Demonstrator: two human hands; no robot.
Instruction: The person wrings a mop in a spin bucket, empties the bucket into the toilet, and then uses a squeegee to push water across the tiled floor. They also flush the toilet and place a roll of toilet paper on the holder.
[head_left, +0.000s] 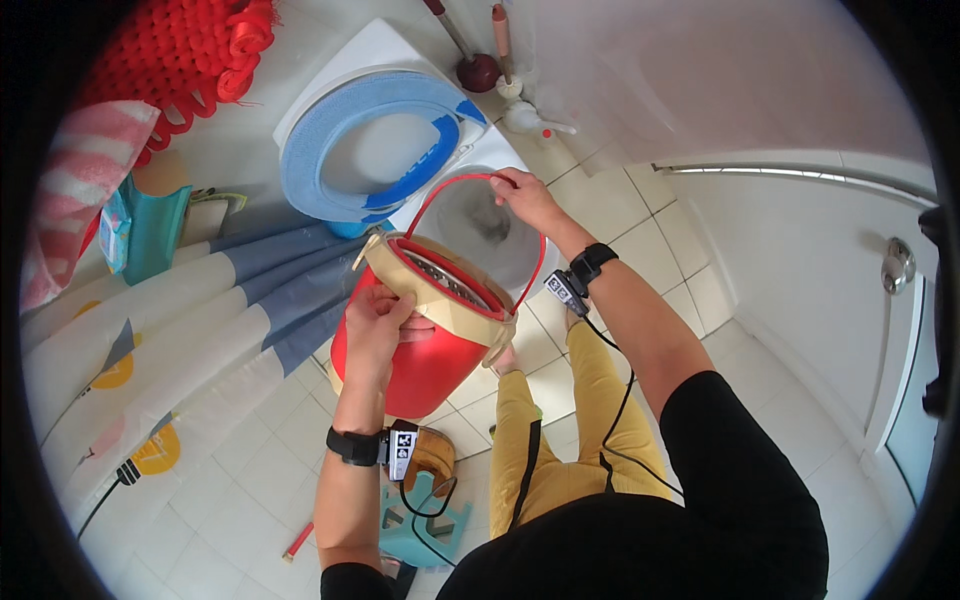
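Note:
A red plastic bucket (442, 371) with a beige rim (401, 266) is tilted, its mouth towards the white toilet bowl (457, 206). Just inside the mouth is a perforated metal part (442, 279); the rest of the inside is hidden. My right hand (523, 199) grips the thin red bail handle (442, 187) at its top, above the bowl. On the bucket's near side, my left hand (382, 315) holds the beige rim, thumb on the outside. The toilet's raised lid and seat, with a blue fabric seat cover (307, 157), stand behind the bowl.
A shower curtain (247, 300) hangs at left. Beside the toilet are a plunger (478, 73), a toilet brush (508, 82) and a white object (525, 118). A wooden vessel (435, 454), a turquoise stool (420, 536) and a red-handled brush (298, 541) lie below. At right is a door knob (898, 266).

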